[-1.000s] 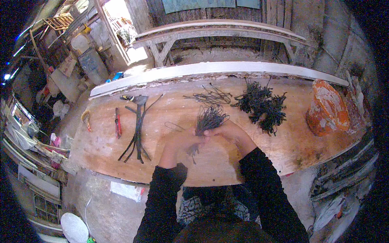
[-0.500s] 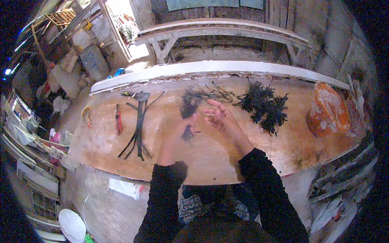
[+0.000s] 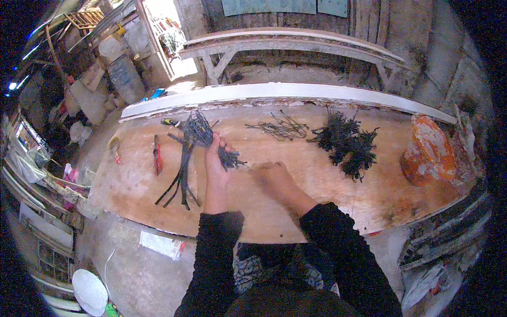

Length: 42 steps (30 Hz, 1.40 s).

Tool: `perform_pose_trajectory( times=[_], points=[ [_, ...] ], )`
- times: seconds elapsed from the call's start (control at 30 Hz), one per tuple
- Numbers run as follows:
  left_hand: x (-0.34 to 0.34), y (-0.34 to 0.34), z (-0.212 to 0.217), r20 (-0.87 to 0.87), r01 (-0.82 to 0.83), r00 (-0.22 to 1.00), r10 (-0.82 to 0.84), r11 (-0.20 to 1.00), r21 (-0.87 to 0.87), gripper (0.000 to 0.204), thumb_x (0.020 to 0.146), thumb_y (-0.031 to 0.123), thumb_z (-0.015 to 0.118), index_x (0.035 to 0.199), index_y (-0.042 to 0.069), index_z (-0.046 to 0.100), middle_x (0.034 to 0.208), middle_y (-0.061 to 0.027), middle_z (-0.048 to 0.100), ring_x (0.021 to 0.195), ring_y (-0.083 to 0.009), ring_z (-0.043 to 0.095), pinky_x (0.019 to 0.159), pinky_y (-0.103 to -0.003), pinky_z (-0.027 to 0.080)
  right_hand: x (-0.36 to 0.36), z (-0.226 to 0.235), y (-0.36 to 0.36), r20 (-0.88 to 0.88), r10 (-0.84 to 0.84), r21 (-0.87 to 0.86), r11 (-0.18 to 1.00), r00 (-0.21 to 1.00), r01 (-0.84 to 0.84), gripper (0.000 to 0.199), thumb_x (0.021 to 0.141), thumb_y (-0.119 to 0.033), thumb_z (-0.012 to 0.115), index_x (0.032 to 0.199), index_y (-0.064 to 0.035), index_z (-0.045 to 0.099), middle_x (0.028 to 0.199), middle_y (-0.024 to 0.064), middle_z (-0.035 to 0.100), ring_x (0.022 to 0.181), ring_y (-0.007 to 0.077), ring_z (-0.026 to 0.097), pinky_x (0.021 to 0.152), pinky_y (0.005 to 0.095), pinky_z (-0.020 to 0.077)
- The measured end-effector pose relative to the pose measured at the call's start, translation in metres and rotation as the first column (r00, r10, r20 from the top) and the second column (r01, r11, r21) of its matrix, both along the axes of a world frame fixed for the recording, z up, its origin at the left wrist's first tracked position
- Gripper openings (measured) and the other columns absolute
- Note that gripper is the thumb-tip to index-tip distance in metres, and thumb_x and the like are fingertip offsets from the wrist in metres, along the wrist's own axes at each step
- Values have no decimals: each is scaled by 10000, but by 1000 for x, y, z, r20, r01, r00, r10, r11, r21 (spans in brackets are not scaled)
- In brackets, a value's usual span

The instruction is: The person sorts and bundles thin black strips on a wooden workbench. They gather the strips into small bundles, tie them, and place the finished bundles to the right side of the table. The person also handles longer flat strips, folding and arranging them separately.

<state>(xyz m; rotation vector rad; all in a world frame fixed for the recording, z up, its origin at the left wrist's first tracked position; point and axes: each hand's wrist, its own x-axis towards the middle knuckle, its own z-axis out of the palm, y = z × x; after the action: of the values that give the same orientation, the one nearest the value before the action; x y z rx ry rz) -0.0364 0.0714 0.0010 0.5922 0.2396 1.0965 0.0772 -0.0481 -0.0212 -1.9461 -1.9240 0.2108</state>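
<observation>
Workbench (image 3: 317,201): a long wooden board, running left to right, with a pale rail (image 3: 274,92) lying along its far edge.

Left hand (image 3: 214,158): it is closing around a bundle of dark strips (image 3: 203,132), gripping it near the lower end. The bundle is standing roughly upright above the left-centre of the bench, its loose ends fanning out toward the far side while shorter ends are sticking out to the right of the fist.

Right hand (image 3: 274,174): it is resting low over the bench, just right of the left hand. The fingers are curling inward, but whether anything is pinched between them cannot be told. It is lying near the bundle's short ends without clearly touching them.

Loose dark strips (image 3: 182,169): a small crossed heap is lying flat on the bench, left of the left hand.

Red-handled tool (image 3: 157,156): it is lying further left, beside the loose strips.

Thin wire tangle (image 3: 280,128): it is sitting at the far centre of the bench.

Dark frayed bunches (image 3: 348,142): a pile is sitting right of centre, well apart from both hands.

Orange-and-white rounded object (image 3: 428,150): it is occupying the right end of the bench.

Both forearms are wearing black sleeves (image 3: 216,253), entering from the near edge.
</observation>
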Motion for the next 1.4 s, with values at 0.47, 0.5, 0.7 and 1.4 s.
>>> perform_pose_trajectory(
  times=[0.47,0.5,0.7,1.4],
  points=[
    [71,-29,-25,-544,93,838,-30,992,89,212,832,326,487,821,114,508,619,32,428,508,-71,417,470,-209,385,34,-14,5,-867,-19,305,770,497,560,70,741,20,547,808,3,560,806,55,546,763,126,510,686,227,410],
    [73,-27,-30,-543,132,839,-42,983,128,202,829,314,496,826,113,507,626,28,442,516,-72,428,473,-208,388,33,-13,5,-831,-1,343,787,557,513,67,740,21,547,804,4,560,802,54,548,764,126,512,687,231,412],
    [72,-17,-52,-540,287,819,-194,953,94,153,823,242,516,827,90,506,666,2,516,590,-82,503,502,-218,420,33,-8,6,-749,29,396,821,662,412,50,740,27,542,781,10,563,788,60,570,763,128,526,689,246,421],
    [66,-11,-29,-270,324,907,-324,945,-48,238,850,203,464,1037,66,409,615,15,407,545,-93,423,578,-271,413,82,-20,22,80,-470,361,835,879,414,223,681,-187,567,903,-187,585,961,10,551,1020,222,430,863,491,204]
  ],
)
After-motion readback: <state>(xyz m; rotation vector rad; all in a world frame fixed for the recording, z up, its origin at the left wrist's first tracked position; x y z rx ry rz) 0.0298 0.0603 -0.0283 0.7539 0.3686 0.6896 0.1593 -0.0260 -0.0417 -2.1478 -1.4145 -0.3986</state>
